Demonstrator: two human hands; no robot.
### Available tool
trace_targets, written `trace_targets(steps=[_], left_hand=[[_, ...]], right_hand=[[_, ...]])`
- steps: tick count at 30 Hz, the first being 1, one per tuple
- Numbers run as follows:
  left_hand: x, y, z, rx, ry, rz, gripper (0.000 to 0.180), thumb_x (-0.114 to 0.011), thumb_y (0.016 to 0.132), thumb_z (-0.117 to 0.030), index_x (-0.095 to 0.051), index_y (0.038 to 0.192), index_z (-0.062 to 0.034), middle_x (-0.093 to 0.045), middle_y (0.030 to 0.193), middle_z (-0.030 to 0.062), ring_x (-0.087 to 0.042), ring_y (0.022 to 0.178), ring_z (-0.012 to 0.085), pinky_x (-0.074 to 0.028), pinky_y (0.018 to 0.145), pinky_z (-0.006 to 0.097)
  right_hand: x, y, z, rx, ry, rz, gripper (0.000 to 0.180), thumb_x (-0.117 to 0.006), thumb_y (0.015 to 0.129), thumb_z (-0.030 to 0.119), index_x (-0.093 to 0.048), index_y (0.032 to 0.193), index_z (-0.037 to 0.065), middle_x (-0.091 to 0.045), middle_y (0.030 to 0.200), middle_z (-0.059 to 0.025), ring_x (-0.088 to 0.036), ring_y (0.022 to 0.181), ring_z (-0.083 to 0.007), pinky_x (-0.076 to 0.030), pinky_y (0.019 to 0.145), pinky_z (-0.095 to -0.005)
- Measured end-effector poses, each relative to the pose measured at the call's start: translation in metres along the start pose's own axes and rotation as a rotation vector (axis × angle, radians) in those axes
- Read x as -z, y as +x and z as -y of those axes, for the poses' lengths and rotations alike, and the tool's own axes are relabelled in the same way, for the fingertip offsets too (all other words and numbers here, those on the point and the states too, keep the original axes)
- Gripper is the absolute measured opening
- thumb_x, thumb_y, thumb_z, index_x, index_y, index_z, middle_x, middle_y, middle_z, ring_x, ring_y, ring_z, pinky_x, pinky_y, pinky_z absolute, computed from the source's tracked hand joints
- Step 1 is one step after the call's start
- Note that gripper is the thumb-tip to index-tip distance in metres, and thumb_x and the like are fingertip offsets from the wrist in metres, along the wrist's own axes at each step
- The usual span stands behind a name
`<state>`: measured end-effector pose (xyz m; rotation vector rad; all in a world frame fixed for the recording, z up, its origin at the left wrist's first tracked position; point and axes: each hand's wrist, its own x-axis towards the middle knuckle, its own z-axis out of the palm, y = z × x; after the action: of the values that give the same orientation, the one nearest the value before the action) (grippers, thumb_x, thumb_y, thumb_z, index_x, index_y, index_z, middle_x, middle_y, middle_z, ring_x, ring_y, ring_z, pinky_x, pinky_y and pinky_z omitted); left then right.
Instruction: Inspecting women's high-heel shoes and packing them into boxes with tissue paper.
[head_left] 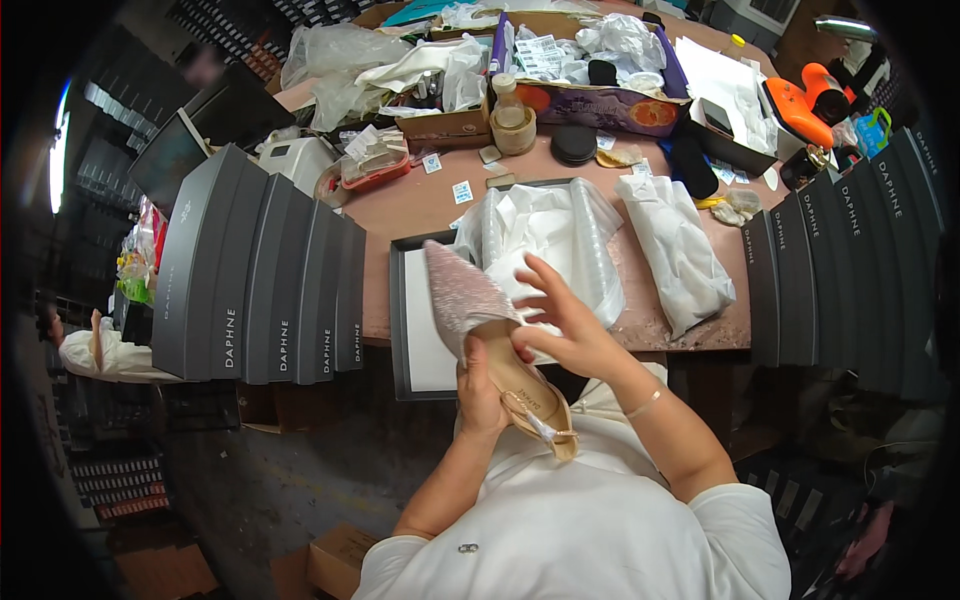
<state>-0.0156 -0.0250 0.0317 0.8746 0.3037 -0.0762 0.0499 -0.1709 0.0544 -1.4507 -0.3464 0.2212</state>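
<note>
A pointed-toe slingback shoe (470, 297) with a glittery pink upper and beige insole is tilted in front of my chest, its toe to the far left. My left hand (482, 392) is closed round its side near the middle, thumb on the edge. My right hand (568, 318) has its fingers spread above the shoe, with the thumb side touching the rim of the opening. A thin strap with a whitish wrapped piece crosses the heel end. Behind the shoe lies an open dark grey shoebox (400, 345) with white tissue paper (535, 222) and clear plastic wrap beside it.
Dark grey shoeboxes stand in rows on the left (205, 270) and right (865, 250). A white paper-wrapped bundle (675, 255) lies right of the tissue. Farther back are a purple carton (600, 108), a bottle in a cup (512, 125), a black round lid (573, 145) and an orange tool (798, 108).
</note>
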Motion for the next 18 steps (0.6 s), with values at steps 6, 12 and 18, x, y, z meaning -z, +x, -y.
trace_targets(steps=[6,12,18], left_hand=[[-0.011,0.006,-0.013,-0.031,0.023,-0.214,0.055,-0.039,0.098,-0.053,-0.057,0.103,-0.0018,-0.062,0.090,0.0093,-0.060,0.080,0.0187,-0.052,0.071,0.032],[-0.004,0.002,-0.002,0.023,0.013,-0.221,0.052,-0.040,0.098,-0.052,-0.052,0.109,-0.0023,-0.061,0.096,0.0113,-0.061,0.082,0.0197,-0.054,0.071,0.033],[-0.009,-0.006,0.002,-0.043,0.076,-0.234,0.056,-0.042,0.097,-0.053,-0.050,0.116,-0.0009,-0.061,0.102,0.0123,-0.061,0.089,0.0202,-0.054,0.075,0.033]], right_hand=[[0.001,-0.049,-0.002,-0.220,-0.117,0.238,0.044,-0.074,0.082,0.027,-0.061,0.114,-0.001,-0.063,0.107,-0.0119,-0.059,0.102,-0.0187,-0.047,0.088,-0.0329],[-0.010,-0.049,-0.005,-0.255,-0.073,0.216,0.045,-0.075,0.082,0.027,-0.059,0.113,-0.001,-0.064,0.102,-0.0128,-0.060,0.091,-0.0164,-0.048,0.082,-0.0300],[-0.020,-0.049,-0.007,-0.274,-0.085,0.091,0.031,-0.069,0.087,0.025,-0.065,0.101,-0.002,-0.066,0.080,-0.0096,-0.060,0.072,-0.0127,-0.049,0.067,-0.0290]])
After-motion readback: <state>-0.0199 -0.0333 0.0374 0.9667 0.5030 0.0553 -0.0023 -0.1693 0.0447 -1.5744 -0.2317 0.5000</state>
